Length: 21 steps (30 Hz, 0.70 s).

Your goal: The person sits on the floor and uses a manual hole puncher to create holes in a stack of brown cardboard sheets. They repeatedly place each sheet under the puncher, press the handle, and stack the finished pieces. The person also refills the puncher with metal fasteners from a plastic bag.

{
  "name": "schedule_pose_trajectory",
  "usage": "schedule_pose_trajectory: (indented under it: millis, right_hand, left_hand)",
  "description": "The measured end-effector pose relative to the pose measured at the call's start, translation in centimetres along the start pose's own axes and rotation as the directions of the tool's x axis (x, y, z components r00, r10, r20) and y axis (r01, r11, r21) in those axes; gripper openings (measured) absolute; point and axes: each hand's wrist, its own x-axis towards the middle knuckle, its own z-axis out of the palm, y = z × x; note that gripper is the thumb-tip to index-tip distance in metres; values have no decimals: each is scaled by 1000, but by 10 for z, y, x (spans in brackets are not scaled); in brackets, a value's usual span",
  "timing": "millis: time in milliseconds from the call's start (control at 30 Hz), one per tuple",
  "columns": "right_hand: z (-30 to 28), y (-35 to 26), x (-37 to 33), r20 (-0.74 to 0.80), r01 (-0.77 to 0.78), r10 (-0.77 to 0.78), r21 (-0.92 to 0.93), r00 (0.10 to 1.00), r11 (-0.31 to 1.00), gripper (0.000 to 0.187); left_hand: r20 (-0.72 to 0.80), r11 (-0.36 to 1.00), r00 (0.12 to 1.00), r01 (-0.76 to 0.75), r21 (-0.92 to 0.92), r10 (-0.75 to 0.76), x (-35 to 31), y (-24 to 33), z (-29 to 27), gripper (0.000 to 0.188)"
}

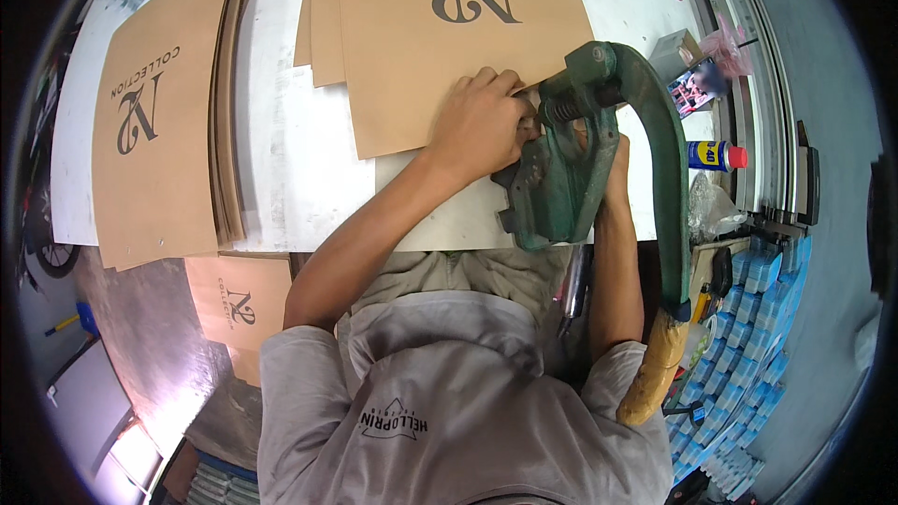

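A green hand-lever press (561,182) stands at the table's near edge, its long curved lever ending in a yellow-wrapped handle (650,374) close to my right upper arm. A flat brown paper bag (402,65) with a black printed logo reaches from the far side to the press. My left hand (482,122) is closed at the bag's near edge, fingers curled against the press head; the fingertips are partly hidden. My right hand (617,168) is behind the press on its right side, and the press body covers its fingers.
More flat brown bags (159,168) lie stacked at the left of the white table (281,159), with others (238,295) lower down. At the right are a blue spray can (708,156) with a red cap, a phone (694,92), clear plastic (716,210) and blue-and-white bundles (748,337).
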Motion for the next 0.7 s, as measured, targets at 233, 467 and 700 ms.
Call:
schedule_pose_trajectory:
  millis: [233,467,700]
  right_hand:
    - [-19,-20,4,130,127,-69,-520,989,845,24]
    - [-89,-162,-146,245,830,-808,-326,536,452,51]
    - [-48,-132,-159,764,866,-422,-483,488,128,67]
  left_hand:
    - [6,999,1000,22,45,-23,1,5,3,21]
    - [-27,998,999,28,56,-26,-2,5,7,22]
    - [20,995,1000,2,95,-4,1,7,0,25]
